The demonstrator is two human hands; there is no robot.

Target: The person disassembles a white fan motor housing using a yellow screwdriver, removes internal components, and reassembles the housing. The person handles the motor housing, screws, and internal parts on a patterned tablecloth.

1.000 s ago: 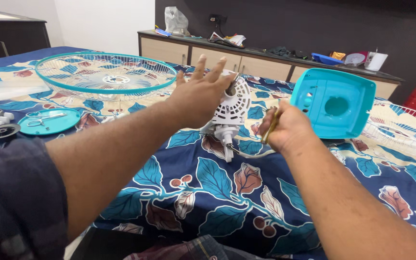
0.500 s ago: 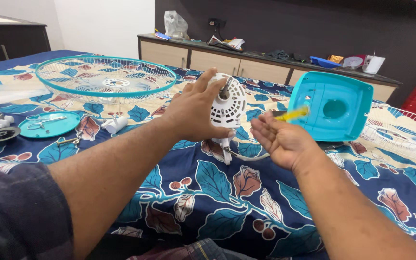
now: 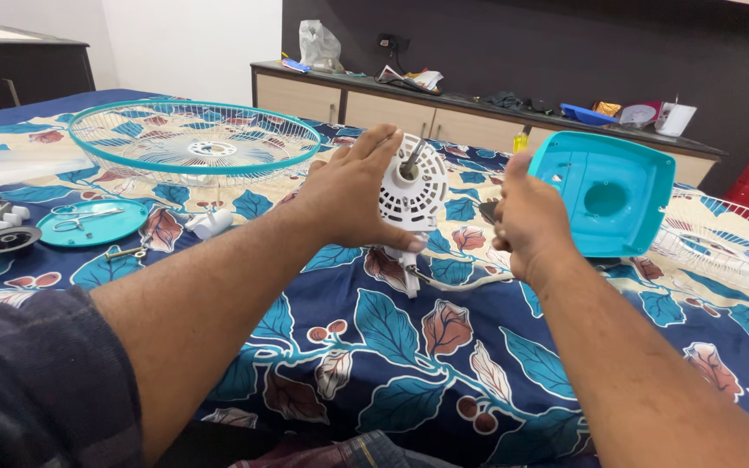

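Standing upright on the leaf-patterned bedspread (image 3: 409, 364), the white fan motor (image 3: 411, 195) is gripped from its left by the left hand (image 3: 353, 195), fingers wrapped around its vented housing. Just beside it, the right hand (image 3: 526, 221) is closed around a yellow-handled screwdriver (image 3: 520, 141). A teal motor cover (image 3: 604, 191) lies behind, a teal fan guard (image 3: 192, 143) farther left.

The room was evenly and brightly lit — soft light with no hard shadows or glare. The white wall (image 3: 192, 43) at the back looked nearly washed out, while the dark wall (image 3: 522, 43) stayed deep. Focus held sharp throughout — only the near sleeve (image 3: 36, 381) blurred, stretched by wide-angle distortion.
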